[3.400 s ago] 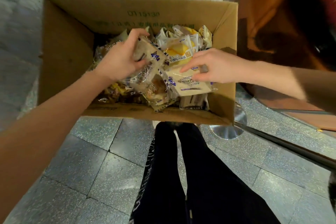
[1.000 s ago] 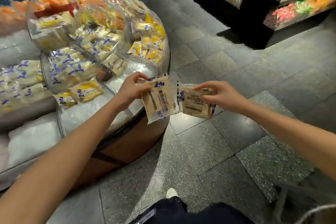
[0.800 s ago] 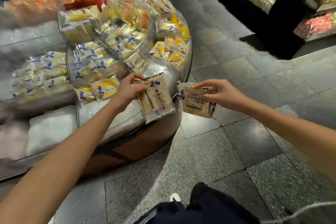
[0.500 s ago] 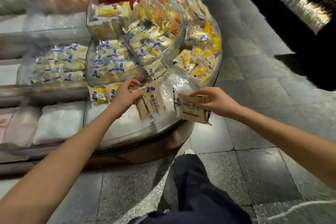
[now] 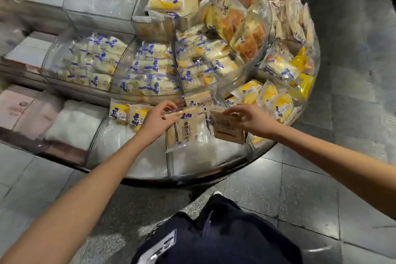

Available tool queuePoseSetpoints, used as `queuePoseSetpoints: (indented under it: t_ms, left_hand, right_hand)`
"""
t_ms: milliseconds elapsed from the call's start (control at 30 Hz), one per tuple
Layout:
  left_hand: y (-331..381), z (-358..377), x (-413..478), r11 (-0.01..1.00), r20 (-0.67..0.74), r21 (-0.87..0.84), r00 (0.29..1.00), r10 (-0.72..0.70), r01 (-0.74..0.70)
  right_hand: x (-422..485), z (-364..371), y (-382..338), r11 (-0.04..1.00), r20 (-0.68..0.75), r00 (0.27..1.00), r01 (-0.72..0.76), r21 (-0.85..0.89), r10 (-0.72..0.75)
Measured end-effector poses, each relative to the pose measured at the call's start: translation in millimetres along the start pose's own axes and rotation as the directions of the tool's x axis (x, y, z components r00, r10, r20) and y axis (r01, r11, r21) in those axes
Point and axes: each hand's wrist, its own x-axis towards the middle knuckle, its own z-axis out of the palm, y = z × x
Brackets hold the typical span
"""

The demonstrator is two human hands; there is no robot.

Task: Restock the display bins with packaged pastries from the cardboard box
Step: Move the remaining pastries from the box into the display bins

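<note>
Left hand (image 5: 157, 121) is clamped on pastry pack (image 5: 186, 129), right hand (image 5: 249, 118) pinched on second pack (image 5: 226, 129); both held over front display bin (image 5: 182, 177), toward its back edge.

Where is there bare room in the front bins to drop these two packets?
Bare white liner in the front-left bin, between the two yellow packets and its near rim. Also in the front-right bin, past the divider, below the held packets. Crowded: the blue-labelled bins behind, the yellow-pastry bin at right.
</note>
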Motion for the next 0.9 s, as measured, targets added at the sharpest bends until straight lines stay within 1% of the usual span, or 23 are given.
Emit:
queuePoseSetpoints:
  t_ms: [100, 167, 233, 300, 333, 400, 433, 467, 500, 533, 567, 600, 633, 667, 733, 800, 900]
  left_hand:
    - [-6, 7, 7, 0.999, -0.075, 0.011, 0.996, -0.045, 0.046]
    - [-9, 12, 13, 0.993, -0.156, -0.058, 0.981, -0.113, 0.105]
    - [-11, 17, 18, 0.970, -0.254, -0.177, 0.945, -0.208, 0.166]
    - [-14, 23, 23, 0.911, -0.319, -0.351, 0.888, -0.332, 0.214]
    - [-17, 25, 26, 0.857, -0.323, -0.460, 0.856, -0.404, 0.232]
    - [-21, 30, 32, 0.727, -0.275, -0.641, 0.811, -0.517, 0.246]
    - [-22, 33, 35, 0.693, -0.253, -0.674, 0.802, -0.541, 0.256]
    - [-24, 36, 37, 0.697, -0.244, -0.666, 0.804, -0.542, 0.267]
    - [-26, 38, 39, 0.744, -0.250, -0.606, 0.822, -0.512, 0.280]
    - [-30, 40, 40, 0.821, -0.254, -0.493, 0.855, -0.452, 0.287]
    - [-31, 39, 40, 0.890, -0.227, -0.349, 0.895, -0.385, 0.294]
    - [-33, 37, 42, 0.929, -0.164, -0.214, 0.927, -0.338, 0.301]
    - [-33, 33, 43, 0.943, -0.072, -0.111, 0.944, -0.323, 0.314]
    - [-33, 28, 45, 0.943, 0.030, -0.033, 0.943, -0.330, 0.331]
    - [-29, 19, 49, 0.941, 0.208, 0.093, 0.918, -0.338, 0.326]
    - [-27, 11, 58, 0.943, 0.300, 0.176, 0.897, -0.324, 0.282]
    - [-27, 8, 76, 0.943, 0.386, 0.257, 0.872, -0.301, 0.212]
  right_hand:
    - [27, -4, 14, 0.999, 0.042, 0.999, 0.032, -0.021, -0.031]
    - [44, -4, 20, 0.997, 0.062, 0.996, 0.062, -0.051, -0.058]
    - [60, -6, 24, 0.993, 0.075, 0.993, 0.097, -0.059, -0.093]
    - [75, -7, 27, 0.991, 0.079, 0.989, 0.125, -0.043, -0.122]
    - [82, -7, 29, 0.990, 0.087, 0.988, 0.135, -0.048, -0.131]
    - [94, -8, 32, 0.983, 0.095, 0.983, 0.166, -0.085, -0.158]
    - [100, -8, 34, 0.979, 0.090, 0.982, 0.178, -0.104, -0.169]
    - [104, -8, 37, 0.977, 0.081, 0.982, 0.181, -0.117, -0.172]
    - [108, -10, 39, 0.976, 0.073, 0.983, 0.179, -0.121, -0.171]
    - [110, -12, 41, 0.978, 0.072, 0.983, 0.174, -0.117, -0.166]
    - [111, -14, 43, 0.979, 0.078, 0.983, 0.173, -0.107, -0.165]
    - [112, -16, 45, 0.981, 0.089, 0.983, 0.171, -0.096, -0.162]
    - [112, -18, 46, 0.982, 0.096, 0.982, 0.172, -0.083, -0.164]
    - [112, -19, 47, 0.982, 0.107, 0.980, 0.175, -0.074, -0.167]
    - [112, -19, 48, 0.980, 0.128, 0.976, 0.187, -0.066, -0.178]
    - [111, -17, 47, 0.976, 0.144, 0.972, 0.201, -0.083, -0.188]
    - [109, -14, 45, 0.967, 0.149, 0.966, 0.229, -0.110, -0.212]
